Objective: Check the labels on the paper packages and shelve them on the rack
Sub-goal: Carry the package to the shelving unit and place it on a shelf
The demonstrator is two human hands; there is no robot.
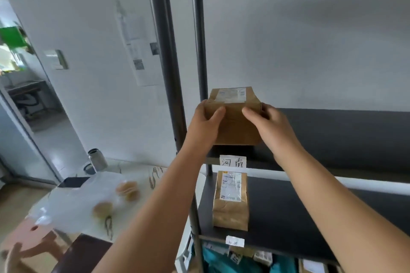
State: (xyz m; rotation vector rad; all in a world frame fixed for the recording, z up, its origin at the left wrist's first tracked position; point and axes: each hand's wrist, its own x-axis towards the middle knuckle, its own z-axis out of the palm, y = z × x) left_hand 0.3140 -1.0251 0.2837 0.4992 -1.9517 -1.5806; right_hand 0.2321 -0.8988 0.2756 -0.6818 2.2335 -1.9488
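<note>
A brown paper package (235, 124) with a white label on its far top rests on the middle shelf (332, 139) of a dark metal rack. My left hand (205, 125) grips its left side and my right hand (269, 126) grips its right side, thumbs laid across the top. A handwritten paper tag (233, 161) hangs on the shelf's front edge just below the package. One shelf down lies a second brown package (230, 200) with a white shipping label facing up, near that shelf's left end.
The rack's upright posts (165, 62) stand just left of the package. More parcels and teal bags (226, 261) fill the bottom level. To the left, a white table (137, 175) holds a clear bag of buns (106, 201) and a metal can (97, 159). A doorway opens far left.
</note>
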